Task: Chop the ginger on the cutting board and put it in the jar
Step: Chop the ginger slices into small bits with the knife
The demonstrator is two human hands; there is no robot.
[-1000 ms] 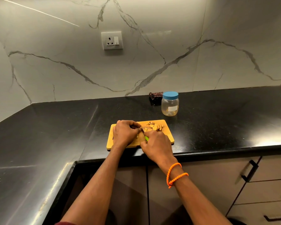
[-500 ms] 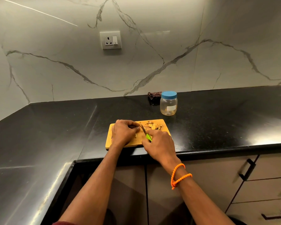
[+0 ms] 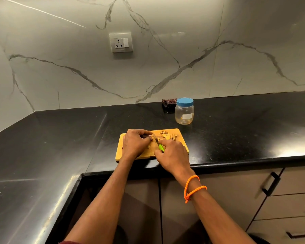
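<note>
bare forearms, orange bead bracelet (image 3: pixel 194 188) (R wrist)

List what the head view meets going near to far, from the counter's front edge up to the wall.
Right hand gripping the knife → cutting board with ginger slices → jar → dark cloth → wall socket.

Glossy black L-shaped counter (image 3: pixel 236 131), glare at right. Pale marble wall (image 3: pixel 77 76) with grey veins; white socket plate (image 3: pixel 121 42). Taupe cabinet drawers (image 3: pixel 289 199) below, black bar handles (image 3: pixel 271 184).
</note>
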